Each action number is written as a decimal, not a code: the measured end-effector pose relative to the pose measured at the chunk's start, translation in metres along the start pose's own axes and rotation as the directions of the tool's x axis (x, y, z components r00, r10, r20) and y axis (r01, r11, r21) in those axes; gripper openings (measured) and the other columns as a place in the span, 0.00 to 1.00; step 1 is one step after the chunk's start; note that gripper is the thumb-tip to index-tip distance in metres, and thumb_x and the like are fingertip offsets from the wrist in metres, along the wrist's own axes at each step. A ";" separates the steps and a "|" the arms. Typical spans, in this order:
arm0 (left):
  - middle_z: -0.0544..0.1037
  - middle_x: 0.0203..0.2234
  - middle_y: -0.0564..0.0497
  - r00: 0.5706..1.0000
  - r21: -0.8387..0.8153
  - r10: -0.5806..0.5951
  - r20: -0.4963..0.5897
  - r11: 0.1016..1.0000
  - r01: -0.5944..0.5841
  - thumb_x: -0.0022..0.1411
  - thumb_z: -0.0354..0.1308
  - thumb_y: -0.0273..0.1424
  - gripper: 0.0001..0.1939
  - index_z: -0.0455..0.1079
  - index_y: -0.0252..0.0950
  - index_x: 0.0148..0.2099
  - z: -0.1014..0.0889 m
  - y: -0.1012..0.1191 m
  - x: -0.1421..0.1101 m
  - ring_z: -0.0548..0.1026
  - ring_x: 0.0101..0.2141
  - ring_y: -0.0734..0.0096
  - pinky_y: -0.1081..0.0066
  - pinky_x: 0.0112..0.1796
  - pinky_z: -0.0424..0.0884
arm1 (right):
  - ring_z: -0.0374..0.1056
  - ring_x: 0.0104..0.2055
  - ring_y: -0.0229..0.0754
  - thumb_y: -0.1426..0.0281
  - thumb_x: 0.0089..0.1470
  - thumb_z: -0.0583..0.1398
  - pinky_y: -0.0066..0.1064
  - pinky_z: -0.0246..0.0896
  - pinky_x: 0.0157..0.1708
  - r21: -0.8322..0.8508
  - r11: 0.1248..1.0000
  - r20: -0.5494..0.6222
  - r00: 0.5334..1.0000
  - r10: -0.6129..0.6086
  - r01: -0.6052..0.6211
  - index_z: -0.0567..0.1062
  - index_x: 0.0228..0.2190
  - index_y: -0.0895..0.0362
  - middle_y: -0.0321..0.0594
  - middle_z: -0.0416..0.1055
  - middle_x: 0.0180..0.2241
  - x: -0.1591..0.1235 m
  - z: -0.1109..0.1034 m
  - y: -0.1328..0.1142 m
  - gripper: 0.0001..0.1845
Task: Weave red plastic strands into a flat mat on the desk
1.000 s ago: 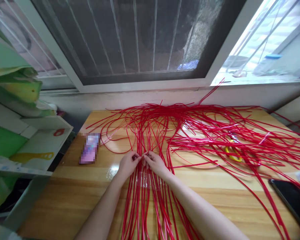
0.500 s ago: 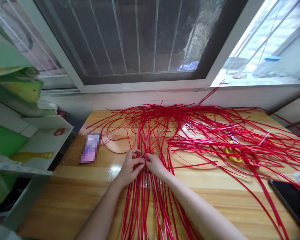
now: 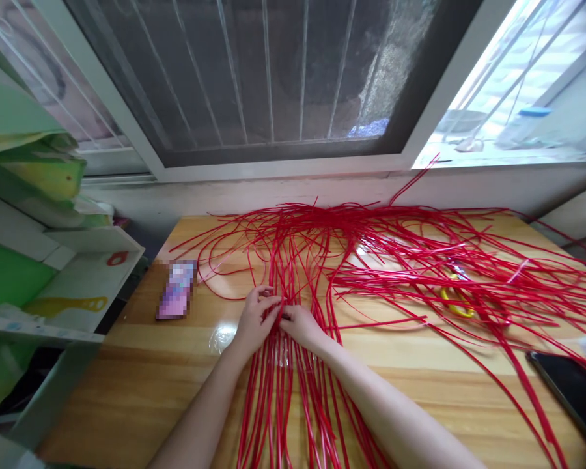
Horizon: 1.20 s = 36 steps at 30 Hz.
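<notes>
Many long, thin red plastic-looking strands [image 3: 272, 410] run from front to back across the wooden table, under and between my hands. My left hand [image 3: 254, 322] is closed, its thumb and forefinger pinching a red strand while the other fingers curl above. Right beside it, my right hand [image 3: 300, 326] has its fingertips pressed together on a strand at almost the same spot. Which strand each one holds is partly hidden by the fingers. Just in front of the hands, a strip of clear tape [image 3: 282, 357] lies across the strands.
A tangled heap of red strands [image 3: 322, 218] lies along the back edge, and a looser bundle [image 3: 420, 281] spreads right over yellow-handled scissors [image 3: 454, 299]. A black phone [image 3: 566, 391] lies at the right edge, a blurred pink packet [image 3: 177, 290] at left. The window [image 3: 283, 166] stands behind.
My left hand has shifted slightly up, its fingers lifting and spreading before its thumb and forefinger came together on a strand. My right hand has stayed near the same spot, dropping slightly.
</notes>
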<state>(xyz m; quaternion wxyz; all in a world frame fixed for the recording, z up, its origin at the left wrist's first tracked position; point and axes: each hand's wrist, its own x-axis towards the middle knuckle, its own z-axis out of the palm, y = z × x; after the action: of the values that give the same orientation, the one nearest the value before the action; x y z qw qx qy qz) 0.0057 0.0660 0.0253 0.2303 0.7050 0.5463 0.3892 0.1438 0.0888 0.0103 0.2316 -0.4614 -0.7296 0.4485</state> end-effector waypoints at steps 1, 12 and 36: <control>0.63 0.44 0.47 1.000 0.017 -0.021 -0.003 1.000 0.021 0.57 0.50 0.28 0.11 0.67 0.38 0.43 0.001 0.000 0.002 0.64 0.46 0.69 0.65 0.48 0.62 | 0.61 0.21 0.36 0.79 0.40 0.52 0.25 0.51 0.23 0.003 1.000 0.001 1.000 0.000 0.000 0.69 0.17 0.58 0.34 0.67 0.15 0.000 0.000 0.000 0.09; 0.70 0.29 0.53 0.823 -0.410 -0.542 -0.168 0.798 0.442 0.50 0.56 0.31 0.15 0.55 0.36 0.39 0.001 -0.017 -0.008 0.72 0.25 0.75 0.72 0.27 0.70 | 0.60 0.22 0.34 0.74 0.45 0.53 0.23 0.51 0.23 0.115 0.991 -0.022 0.998 -0.066 0.068 0.66 0.35 0.56 0.30 0.65 0.20 -0.007 -0.005 0.001 0.11; 0.71 0.34 0.48 0.908 -0.679 -0.417 -0.037 0.677 0.283 0.47 0.52 0.27 0.14 0.63 0.34 0.40 -0.020 0.000 -0.014 0.71 0.36 0.70 0.69 0.36 0.69 | 0.62 0.28 0.36 0.67 0.55 0.50 0.26 0.53 0.28 -0.074 0.986 -0.077 0.984 -0.158 0.153 0.71 0.26 0.57 0.37 0.67 0.24 -0.010 0.002 -0.006 0.12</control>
<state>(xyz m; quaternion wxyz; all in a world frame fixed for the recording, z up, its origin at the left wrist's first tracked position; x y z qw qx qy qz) -0.0121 0.0506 0.0327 0.4816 0.4190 0.5175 0.5697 0.1438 0.0778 0.0152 0.2802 -0.4288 -0.7679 0.3846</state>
